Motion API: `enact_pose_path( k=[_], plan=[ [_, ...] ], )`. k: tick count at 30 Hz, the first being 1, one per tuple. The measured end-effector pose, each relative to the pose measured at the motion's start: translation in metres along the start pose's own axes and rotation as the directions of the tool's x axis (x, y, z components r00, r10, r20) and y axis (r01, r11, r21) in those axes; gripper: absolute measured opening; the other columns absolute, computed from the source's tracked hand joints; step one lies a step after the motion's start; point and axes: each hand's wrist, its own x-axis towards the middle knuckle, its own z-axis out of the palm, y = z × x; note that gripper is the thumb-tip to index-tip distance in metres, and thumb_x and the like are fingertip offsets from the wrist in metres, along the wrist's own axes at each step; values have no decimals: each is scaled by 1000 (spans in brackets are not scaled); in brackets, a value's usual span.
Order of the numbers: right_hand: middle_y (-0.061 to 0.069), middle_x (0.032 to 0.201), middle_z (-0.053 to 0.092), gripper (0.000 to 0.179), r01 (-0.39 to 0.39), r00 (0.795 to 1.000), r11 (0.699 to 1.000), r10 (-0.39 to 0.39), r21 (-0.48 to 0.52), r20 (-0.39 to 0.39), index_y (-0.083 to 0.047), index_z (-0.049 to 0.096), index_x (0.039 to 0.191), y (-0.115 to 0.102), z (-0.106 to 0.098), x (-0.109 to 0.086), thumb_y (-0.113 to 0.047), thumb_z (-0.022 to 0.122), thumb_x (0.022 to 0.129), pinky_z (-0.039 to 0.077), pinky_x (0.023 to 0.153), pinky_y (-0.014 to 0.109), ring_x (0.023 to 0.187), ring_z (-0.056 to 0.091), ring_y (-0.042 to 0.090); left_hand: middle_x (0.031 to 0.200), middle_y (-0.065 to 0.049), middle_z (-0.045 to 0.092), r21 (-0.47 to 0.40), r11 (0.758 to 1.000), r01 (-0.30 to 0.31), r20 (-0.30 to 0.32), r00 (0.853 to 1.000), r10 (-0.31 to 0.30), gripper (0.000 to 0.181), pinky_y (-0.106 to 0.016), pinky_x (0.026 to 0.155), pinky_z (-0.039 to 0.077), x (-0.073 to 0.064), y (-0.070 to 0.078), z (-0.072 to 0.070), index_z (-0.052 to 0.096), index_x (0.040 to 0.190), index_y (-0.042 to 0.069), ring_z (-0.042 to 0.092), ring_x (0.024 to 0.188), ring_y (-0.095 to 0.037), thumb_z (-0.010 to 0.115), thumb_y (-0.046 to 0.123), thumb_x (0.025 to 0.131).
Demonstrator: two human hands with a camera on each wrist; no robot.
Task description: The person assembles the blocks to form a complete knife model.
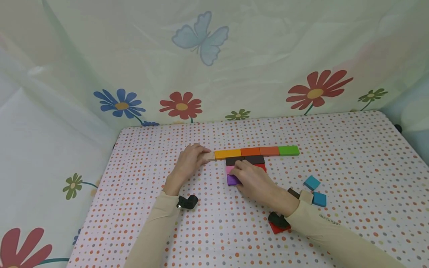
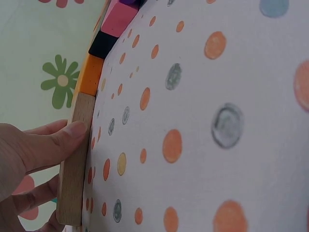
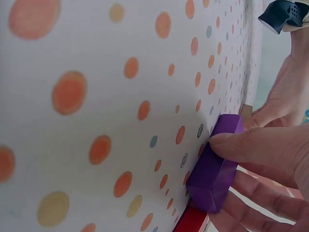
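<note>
In the head view my left hand (image 1: 188,163) is at the left end of a long row of blocks. Its thumb and fingers pinch a plain wooden block (image 2: 77,169), the thumb on the near face, whose end meets a yellow-orange block (image 1: 228,154). My right hand (image 1: 256,182) grips a purple block (image 3: 212,166), thumb on one long side and fingers on the other. This purple block lies below a pink block (image 1: 229,170) and black blocks (image 1: 234,161) under the row. A red block (image 1: 262,167) is partly covered by the right hand.
Orange (image 1: 250,152), salmon (image 1: 269,151) and green (image 1: 289,150) blocks continue the row rightward. Beside the right forearm lie a teal block (image 1: 312,182), a blue block (image 1: 320,199), a dark brown block (image 1: 293,192) and a beige block (image 1: 305,196). Another red block (image 1: 277,229) is under the right wrist.
</note>
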Motion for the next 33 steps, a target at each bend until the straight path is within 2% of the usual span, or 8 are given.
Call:
enact_pose_path(
  k=[10,20,25,30,33],
  plan=[
    [7,98,64,28,3,1000,1000,-3,-6,-6,-2,79,106,-1,-2,1,-4,91,80,59,76,32,88,59,20,126,-6,69,1,1000,-1,-6,1000,1,31,-50,96,50,1,1,-1,75,127,13,61,112,-30,76,19,96],
    [7,101,65,27,-14,999,999,13,29,31,-2,79,107,-1,-4,1,-2,89,81,60,81,33,95,61,21,127,-6,69,-3,1000,4,6,1000,-4,32,-49,97,49,1,1,-3,74,128,13,61,113,-30,75,19,97],
    [5,103,63,27,-71,995,981,58,181,76,-4,78,111,5,-13,-2,-8,87,85,59,79,31,92,59,17,125,-5,69,15,1000,-19,2,1000,19,32,-51,97,49,0,-1,-2,74,128,14,61,113,-30,75,20,98],
    [5,103,64,24,-95,995,933,73,346,75,-5,77,113,20,-25,-10,-8,82,90,54,70,26,83,58,16,122,-4,69,68,997,-41,2,999,41,32,-54,99,49,-1,-1,-1,73,129,15,61,114,-29,75,22,98],
    [4,103,68,21,-85,996,903,63,421,67,-5,76,113,31,-31,-17,-6,79,92,55,72,26,86,61,15,120,-5,69,89,994,-61,16,998,60,32,-52,99,50,-1,0,-2,73,129,12,62,114,-29,74,21,98]
  ],
)
